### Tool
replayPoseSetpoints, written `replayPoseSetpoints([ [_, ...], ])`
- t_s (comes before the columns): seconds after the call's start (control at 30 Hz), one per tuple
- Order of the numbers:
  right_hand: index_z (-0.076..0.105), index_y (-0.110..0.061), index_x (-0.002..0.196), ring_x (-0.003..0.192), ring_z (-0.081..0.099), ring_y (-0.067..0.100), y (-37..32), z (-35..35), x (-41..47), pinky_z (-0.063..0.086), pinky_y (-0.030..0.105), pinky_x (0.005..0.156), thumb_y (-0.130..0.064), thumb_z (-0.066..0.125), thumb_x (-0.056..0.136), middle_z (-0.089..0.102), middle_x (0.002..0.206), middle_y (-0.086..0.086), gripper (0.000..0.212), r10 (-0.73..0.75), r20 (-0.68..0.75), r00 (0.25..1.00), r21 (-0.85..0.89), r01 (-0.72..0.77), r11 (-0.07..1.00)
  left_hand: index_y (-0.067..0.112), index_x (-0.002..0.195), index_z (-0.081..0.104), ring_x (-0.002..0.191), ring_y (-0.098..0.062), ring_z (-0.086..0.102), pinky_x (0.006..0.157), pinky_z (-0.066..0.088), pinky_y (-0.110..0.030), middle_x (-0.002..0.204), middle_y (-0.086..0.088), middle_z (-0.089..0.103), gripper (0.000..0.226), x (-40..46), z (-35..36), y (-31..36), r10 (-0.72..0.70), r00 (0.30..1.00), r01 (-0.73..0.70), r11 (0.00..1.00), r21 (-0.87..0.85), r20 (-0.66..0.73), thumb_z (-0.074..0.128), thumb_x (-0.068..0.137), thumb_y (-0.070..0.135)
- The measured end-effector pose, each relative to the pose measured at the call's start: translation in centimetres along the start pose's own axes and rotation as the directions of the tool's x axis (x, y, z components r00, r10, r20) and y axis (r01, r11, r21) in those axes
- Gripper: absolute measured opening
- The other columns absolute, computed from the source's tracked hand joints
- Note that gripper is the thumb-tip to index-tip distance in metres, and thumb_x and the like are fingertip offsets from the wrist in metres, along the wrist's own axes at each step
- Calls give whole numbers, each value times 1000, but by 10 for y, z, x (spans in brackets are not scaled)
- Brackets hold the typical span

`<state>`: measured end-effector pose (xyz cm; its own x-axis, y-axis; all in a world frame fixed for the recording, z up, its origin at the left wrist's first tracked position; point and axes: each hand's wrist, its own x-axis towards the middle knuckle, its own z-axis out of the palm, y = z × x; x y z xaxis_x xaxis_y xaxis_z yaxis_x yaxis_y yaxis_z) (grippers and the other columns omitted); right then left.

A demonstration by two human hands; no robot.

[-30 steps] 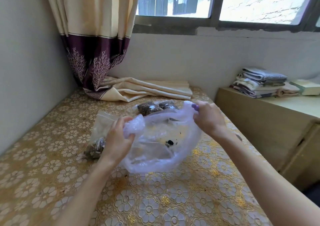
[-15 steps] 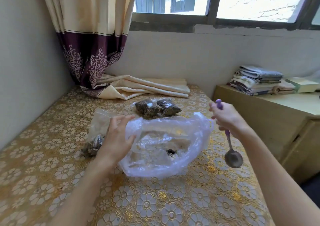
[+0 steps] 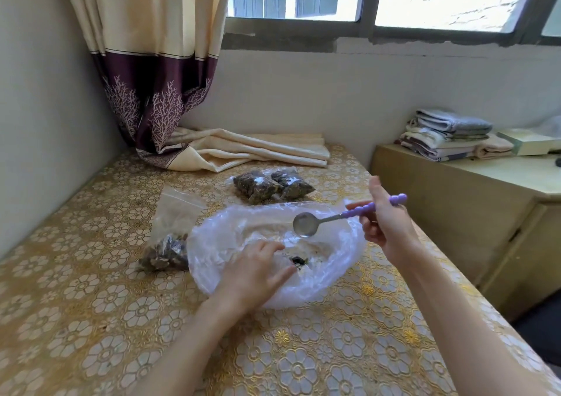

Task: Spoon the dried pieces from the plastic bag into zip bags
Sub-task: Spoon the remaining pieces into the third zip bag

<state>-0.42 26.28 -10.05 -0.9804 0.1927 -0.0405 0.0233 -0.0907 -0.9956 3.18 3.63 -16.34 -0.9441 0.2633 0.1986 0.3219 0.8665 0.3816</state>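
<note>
The clear plastic bag (image 3: 328,271) lies open on the flowery table (image 3: 91,319), with a few dark dried pieces (image 3: 299,261) left inside. The left hand (image 3: 258,274) rests on it, fingers loose and spread. The right hand (image 3: 387,228) grips a purple-handled spoon (image 3: 334,218) above the bag. A part-filled zip bag (image 3: 170,231) lies just beside it. Two full zip bags (image 3: 273,184) sit farther back.
</note>
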Motion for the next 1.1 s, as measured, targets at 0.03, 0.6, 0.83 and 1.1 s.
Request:
replayPoseSetpoints([
  [0.03,68,0,75,36,36,3,4,0,-3,26,14,33,-49,53,90,60,48,0,53,9,19,1000,-2,-9,1000,31,137,34,129,-10,35,107,26,-38,139,10,39,63,1,3,-1,-10,999,7,998,60,44,40,85,65],
  [0.6,64,-10,53,37,49,4,40,0,-25,38,14,47,-19,50,93,57,40,-5,43,-417,-23,909,-466,359,809,19,149,5,142,-14,-1,115,-1,-43,156,7,1,95,-4,11,-12,-38,965,-37,959,280,258,33,78,76],
  [0.83,64,-7,59,37,46,8,45,-2,-25,37,19,41,-18,51,94,59,45,2,39,-265,-72,962,-305,231,924,17,149,1,142,-13,-5,115,-2,-40,157,4,-1,100,-6,13,-13,-41,975,-18,965,262,220,29,75,79],
  [1.1,67,-2,63,36,48,10,45,12,-29,38,18,37,-21,53,94,62,48,6,39,-162,15,987,-302,158,940,17,149,0,142,-12,-2,114,-2,-39,156,5,1,102,-8,12,-11,-37,981,-9,972,236,189,33,74,79],
])
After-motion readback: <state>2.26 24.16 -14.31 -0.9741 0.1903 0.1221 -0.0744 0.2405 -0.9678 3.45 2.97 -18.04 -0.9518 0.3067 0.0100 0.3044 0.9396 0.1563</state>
